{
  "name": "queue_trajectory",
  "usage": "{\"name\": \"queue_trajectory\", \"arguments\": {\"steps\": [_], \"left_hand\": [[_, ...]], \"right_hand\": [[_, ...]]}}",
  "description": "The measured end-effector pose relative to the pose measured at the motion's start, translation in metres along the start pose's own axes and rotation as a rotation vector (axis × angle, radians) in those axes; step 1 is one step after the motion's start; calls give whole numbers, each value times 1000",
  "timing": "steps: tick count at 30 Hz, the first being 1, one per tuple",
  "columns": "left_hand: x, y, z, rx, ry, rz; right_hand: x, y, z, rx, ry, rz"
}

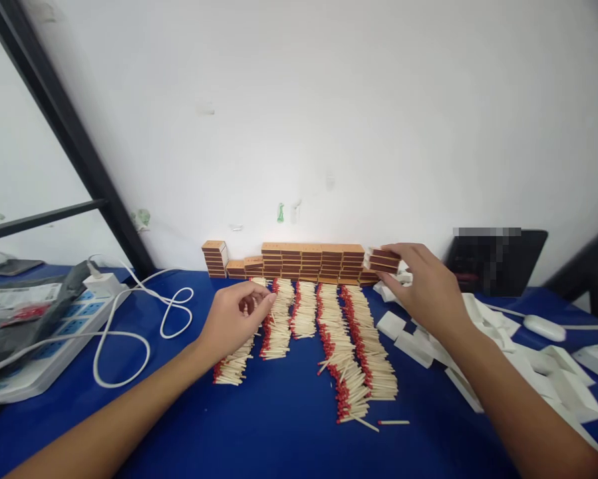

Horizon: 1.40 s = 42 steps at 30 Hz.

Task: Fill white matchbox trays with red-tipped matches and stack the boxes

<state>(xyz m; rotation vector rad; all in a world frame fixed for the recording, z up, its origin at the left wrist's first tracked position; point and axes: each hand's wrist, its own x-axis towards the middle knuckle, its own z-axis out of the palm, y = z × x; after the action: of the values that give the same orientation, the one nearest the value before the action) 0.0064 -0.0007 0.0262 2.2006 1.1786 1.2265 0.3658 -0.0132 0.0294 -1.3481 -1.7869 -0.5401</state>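
My right hand (426,286) grips a small stack of matchboxes (383,261) between thumb and fingers. It holds them at the right end of a row of stacked matchboxes (301,261) along the wall. My left hand (236,313) is curled over the leftmost matches (233,369), thumb and forefinger close together; what they hold, if anything, is hidden. Red-headed matches (338,352) lie in several long rows in front of the boxes. One loose match (393,422) lies apart near the front. A separate matchbox stack (215,258) stands at the left end.
White empty matchbox trays (528,372) are heaped on the right, partly behind my right forearm. A dark tablet-like panel (498,263) leans at the wall. On the left are a power strip (54,359), a charger (104,285) and a looped white cable (96,359) on the blue table (279,426).
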Motion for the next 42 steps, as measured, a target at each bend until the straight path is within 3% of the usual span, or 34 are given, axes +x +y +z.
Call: {"name": "queue_trajectory", "arguments": {"steps": [3, 7, 11, 18, 25, 32, 42], "left_hand": [[8, -30, -5, 260, 140, 311], [17, -50, -11, 419, 243, 427], [21, -51, -16, 469, 234, 386], [22, -50, -16, 456, 143, 212], [24, -53, -17, 448, 147, 201], [27, -64, -21, 478, 176, 208], [31, -74, -26, 514, 157, 133]], "right_hand": [[-2, 43, 8, -6, -68, 160], [-5, 61, 29, -76, -149, 187], [-4, 59, 41, -106, -196, 170], [-6, 64, 44, -108, -243, 125], [-7, 70, 45, -7, -236, 121], [-5, 71, 51, 22, -148, 140], [-5, 73, 54, 137, -131, 239]]}}
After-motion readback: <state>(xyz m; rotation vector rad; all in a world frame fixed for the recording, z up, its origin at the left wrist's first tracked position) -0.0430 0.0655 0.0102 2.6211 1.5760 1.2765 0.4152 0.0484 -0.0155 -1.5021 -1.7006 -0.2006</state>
